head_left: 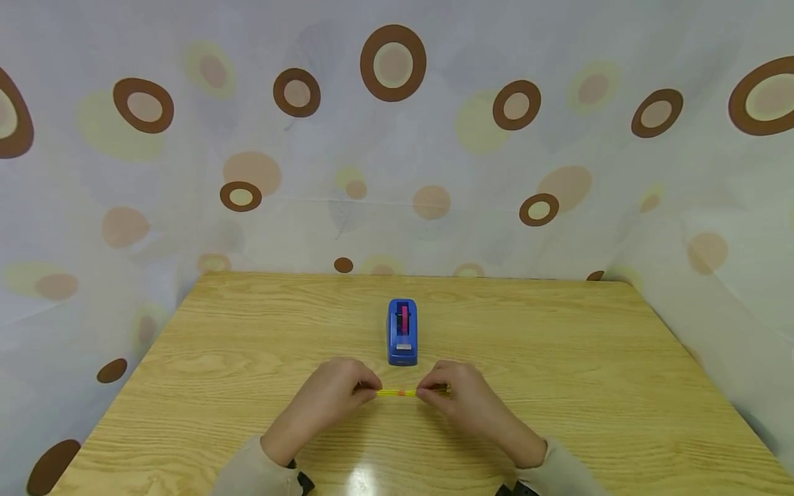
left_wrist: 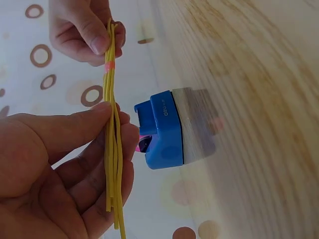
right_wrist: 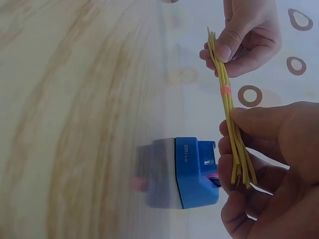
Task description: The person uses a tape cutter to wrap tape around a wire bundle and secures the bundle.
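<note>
A bundle of thin yellow sticks (head_left: 389,393) is held level between both hands, above the table's near part. Around its middle runs a band of pinkish-red tape (right_wrist: 226,90). My left hand (head_left: 338,393) pinches the left part between thumb and fingers; in the left wrist view the loose stick ends (left_wrist: 117,199) hang past the fingers, slightly spread. My right hand (head_left: 457,396) pinches the other part, with stick ends poking out beyond it. Just behind the bundle stands a blue tape dispenser (head_left: 402,351) with a pink roll (head_left: 405,320) in it, touched by neither hand.
The wood-grain table (head_left: 248,331) spreads out on both sides of the dispenser. A pale cloth (head_left: 397,234) with brown rings and coloured dots hangs along its back and sides.
</note>
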Motion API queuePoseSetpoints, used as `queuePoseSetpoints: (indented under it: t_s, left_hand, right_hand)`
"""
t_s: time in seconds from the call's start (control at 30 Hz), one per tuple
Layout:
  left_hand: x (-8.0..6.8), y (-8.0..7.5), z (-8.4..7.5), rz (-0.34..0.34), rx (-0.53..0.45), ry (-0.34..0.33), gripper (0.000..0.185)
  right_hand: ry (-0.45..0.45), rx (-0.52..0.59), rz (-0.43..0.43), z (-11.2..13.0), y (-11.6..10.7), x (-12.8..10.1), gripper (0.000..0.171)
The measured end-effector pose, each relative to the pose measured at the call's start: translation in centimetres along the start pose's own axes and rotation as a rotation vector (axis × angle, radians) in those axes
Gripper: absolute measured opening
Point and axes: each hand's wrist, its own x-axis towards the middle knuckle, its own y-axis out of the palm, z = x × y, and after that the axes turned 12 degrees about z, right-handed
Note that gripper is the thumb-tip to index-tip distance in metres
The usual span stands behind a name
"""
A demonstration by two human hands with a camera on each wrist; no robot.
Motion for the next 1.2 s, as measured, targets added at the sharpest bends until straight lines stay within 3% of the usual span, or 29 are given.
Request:
queuePoseSetpoints:
  t_s: [0.33, 0.63, 0.93, 1.2]
  left_hand:
    - [0.2, 0.9, 0.2, 0.042, 0.011, 0.022, 0.01]
    - [0.3, 1.7, 0.3, 0.05, 0.074, -0.003, 0.014]
    - [0.4, 1.8, 0.3, 0.097, 0.048, -0.016, 0.018]
    - [0.2, 1.7, 0.2, 0.116, 0.097, 0.008, 0.02]
  right_hand:
    - [0.013, -0.012, 0.061, -0.9, 0.4, -0.1, 0.006]
    - [0.042, 0.012, 0.106, -1.4, 0.7, -0.1, 0.007]
    - [0.044, 0.014, 0.124, -1.5, 0.6, -0.1, 0.006]
    - [0.021, 0.027, 0.149, -1.6, 0.7, 0.0, 0.009]
